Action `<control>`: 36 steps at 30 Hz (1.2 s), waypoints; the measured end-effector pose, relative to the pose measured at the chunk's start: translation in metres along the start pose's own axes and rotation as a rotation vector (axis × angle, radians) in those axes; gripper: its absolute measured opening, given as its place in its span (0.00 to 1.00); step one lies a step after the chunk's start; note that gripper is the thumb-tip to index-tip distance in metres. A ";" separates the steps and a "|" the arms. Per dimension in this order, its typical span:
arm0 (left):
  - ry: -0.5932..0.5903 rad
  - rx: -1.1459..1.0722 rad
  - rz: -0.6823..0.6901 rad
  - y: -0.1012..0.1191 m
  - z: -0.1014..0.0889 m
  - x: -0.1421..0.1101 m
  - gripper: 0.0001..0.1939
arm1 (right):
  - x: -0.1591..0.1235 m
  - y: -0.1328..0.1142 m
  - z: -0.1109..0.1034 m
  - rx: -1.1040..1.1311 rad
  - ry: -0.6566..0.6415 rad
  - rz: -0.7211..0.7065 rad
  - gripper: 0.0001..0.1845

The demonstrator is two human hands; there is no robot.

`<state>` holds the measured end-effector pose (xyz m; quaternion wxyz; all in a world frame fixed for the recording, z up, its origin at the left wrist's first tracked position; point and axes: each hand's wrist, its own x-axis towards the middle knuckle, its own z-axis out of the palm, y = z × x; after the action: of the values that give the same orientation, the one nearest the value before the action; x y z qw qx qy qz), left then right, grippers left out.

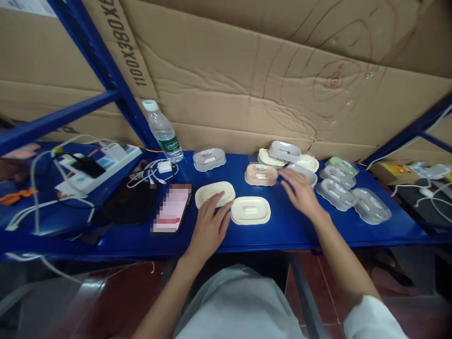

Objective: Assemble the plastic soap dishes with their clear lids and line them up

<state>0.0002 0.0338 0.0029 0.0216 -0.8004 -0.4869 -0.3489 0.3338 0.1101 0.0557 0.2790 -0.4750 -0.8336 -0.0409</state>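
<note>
My left hand (pixel 209 228) rests its spread fingers on the near edge of a cream oval dish (pixel 208 190), without closing round it. Beside that dish lies a second cream oval dish (pixel 250 210) with a raised bar in its middle. Slightly blurred, my right hand (pixel 302 194) reaches in with fingers apart, its tips next to a pink oval box (pixel 260 174) under a clear cover. Partly hidden behind this hand is a clear cover (pixel 307 176). Cream pieces (pixel 308 163) and another clear cover (pixel 284 151) are piled behind.
Several clear covers (pixel 370 205) and a green piece (pixel 342 165) lie at the right. One grey clear-covered box (pixel 209 159) stands at the back. Leftward are a water bottle (pixel 165 134), a phone (pixel 172 209), a white charger cable (pixel 150 174) and a power strip (pixel 102 165).
</note>
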 end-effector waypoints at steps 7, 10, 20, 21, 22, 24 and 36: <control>-0.148 -0.164 0.056 0.020 0.013 -0.011 0.07 | 0.084 0.072 -0.007 -0.204 -0.013 0.226 0.20; -0.123 -0.227 -0.031 0.016 0.015 -0.014 0.07 | 0.054 0.044 -0.005 -0.195 0.066 0.182 0.20; -0.119 -0.252 -0.097 0.014 0.020 -0.015 0.32 | -0.052 -0.097 0.032 0.071 -0.166 -0.233 0.19; -0.111 -0.232 -0.069 0.014 0.021 -0.016 0.30 | -0.050 -0.098 0.036 0.096 -0.178 -0.238 0.20; -0.097 -0.217 -0.051 0.013 0.022 -0.017 0.28 | -0.048 -0.097 0.040 0.120 -0.188 -0.242 0.20; -0.061 -0.202 -0.031 0.013 0.024 -0.017 0.25 | -0.045 -0.093 0.044 0.167 -0.208 -0.247 0.21; -0.093 -0.212 -0.039 0.021 0.017 -0.013 0.13 | 0.045 0.015 0.021 0.222 0.037 -0.012 0.22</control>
<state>0.0223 0.0195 -0.0115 -0.0927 -0.8038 -0.4634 -0.3615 0.3190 0.1596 0.0577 0.3450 -0.4354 -0.8305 0.0410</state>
